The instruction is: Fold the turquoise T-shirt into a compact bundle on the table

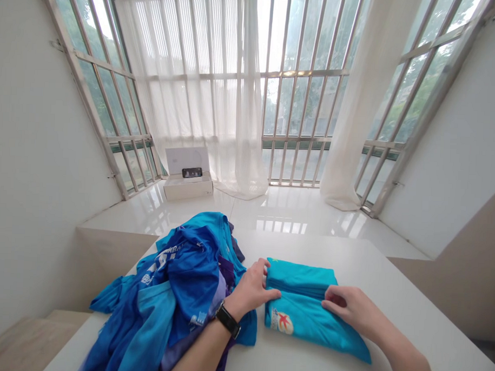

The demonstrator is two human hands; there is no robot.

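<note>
A folded turquoise shirt (304, 309) with a red and white print lies on the white table (409, 315). My left hand (252, 288), with a black watch on its wrist, pinches the shirt's left edge where a fold lies. My right hand (351, 308) rests on the fold's right part, fingers curled on the cloth. A heap of unfolded blue and purple shirts (174, 291) sits to the left, under my left forearm.
Beyond the table a glossy white floor (295, 209) runs to barred windows with sheer white curtains (218, 98). An open white box (187, 178) with a dark device in it stands on the floor at the back left. Beige steps flank both sides.
</note>
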